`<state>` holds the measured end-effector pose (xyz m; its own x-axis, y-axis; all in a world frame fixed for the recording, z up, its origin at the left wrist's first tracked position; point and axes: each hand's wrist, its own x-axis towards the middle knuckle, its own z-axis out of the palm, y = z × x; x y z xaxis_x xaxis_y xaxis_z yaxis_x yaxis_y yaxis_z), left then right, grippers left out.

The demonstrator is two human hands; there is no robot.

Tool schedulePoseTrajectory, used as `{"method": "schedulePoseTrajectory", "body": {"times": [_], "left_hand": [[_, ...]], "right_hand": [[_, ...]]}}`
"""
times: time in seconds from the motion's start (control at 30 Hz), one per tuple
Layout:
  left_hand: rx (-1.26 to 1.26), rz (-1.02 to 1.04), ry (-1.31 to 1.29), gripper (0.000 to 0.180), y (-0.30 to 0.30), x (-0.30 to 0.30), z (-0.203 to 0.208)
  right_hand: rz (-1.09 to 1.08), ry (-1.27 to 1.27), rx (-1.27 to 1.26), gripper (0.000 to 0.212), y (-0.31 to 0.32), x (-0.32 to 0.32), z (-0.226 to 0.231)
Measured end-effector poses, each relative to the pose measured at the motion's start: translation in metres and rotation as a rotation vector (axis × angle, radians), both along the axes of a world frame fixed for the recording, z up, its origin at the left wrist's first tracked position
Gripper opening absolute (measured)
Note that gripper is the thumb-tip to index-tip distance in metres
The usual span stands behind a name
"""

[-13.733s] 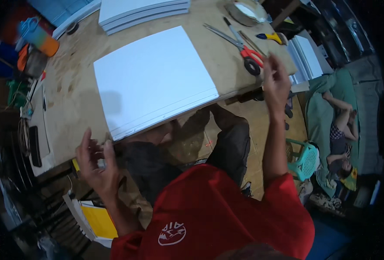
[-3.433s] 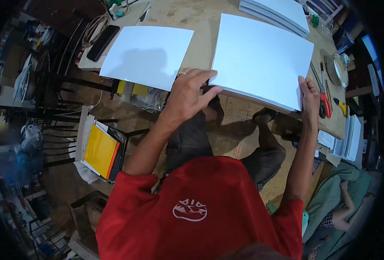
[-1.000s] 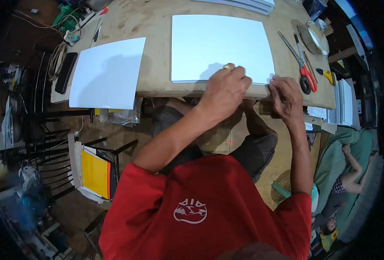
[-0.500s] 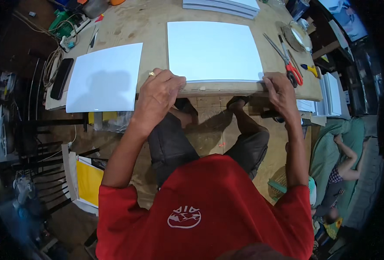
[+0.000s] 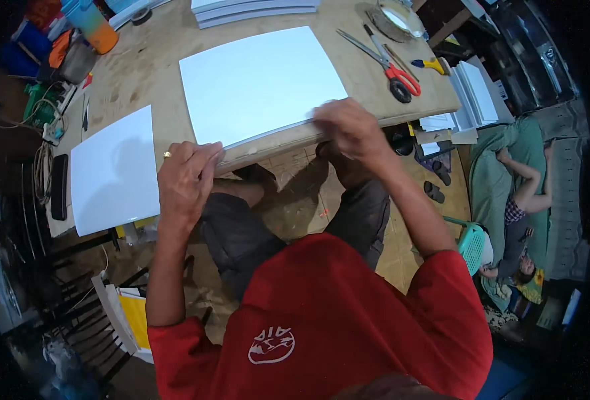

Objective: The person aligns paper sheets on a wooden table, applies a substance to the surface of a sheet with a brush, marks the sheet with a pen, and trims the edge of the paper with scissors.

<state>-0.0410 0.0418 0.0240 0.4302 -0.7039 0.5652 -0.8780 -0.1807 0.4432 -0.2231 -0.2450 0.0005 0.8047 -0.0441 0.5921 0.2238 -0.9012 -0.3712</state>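
Observation:
A white paper stack (image 5: 262, 83), thin and squared, lies at the front edge of the wooden table. At its near left corner is my left hand (image 5: 187, 172), with a ring on one finger; the fingers are closed with their tips on the corner. My right hand (image 5: 354, 128) is over the near edge of the paper, close to its right corner. Its fingers are smeared by motion, so their grip does not show. To the left lies another white sheet (image 5: 115, 177), apart from both hands, its near end reaching past the table edge.
Red-handled scissors (image 5: 402, 81), a yellow-handled tool (image 5: 432, 65) and a glass dish (image 5: 398, 19) lie at the right. A thick paper pile (image 5: 255, 15) stands at the back. A black phone (image 5: 59, 187) lies far left. At right, a person (image 5: 518, 220) lies on a green cloth.
The view has turned, so the table now appears tilted and shifted left. My right hand has moved from the paper's right corner leftward along its near edge. My left hand stays at the left corner.

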Motion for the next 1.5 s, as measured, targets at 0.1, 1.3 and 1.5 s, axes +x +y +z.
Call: {"method": "schedulePoseTrajectory", "body": {"times": [0.1, 1.3, 1.5], "left_hand": [[-0.028, -0.012, -0.028, 0.025, -0.002, 0.002, -0.002], [0.104, 0.439, 0.391, 0.022, 0.084, -0.087, -0.046], [0.104, 0.393, 0.486, 0.015, 0.089, -0.084, -0.065]], "right_hand": [[-0.123, 0.076, -0.076, 0.028, -0.041, -0.026, 0.01], [0.069, 0.444, 0.799, 0.044, -0.029, 0.129, 0.055], [0.004, 0.52, 0.643, 0.043, -0.024, 0.134, 0.046]]}}
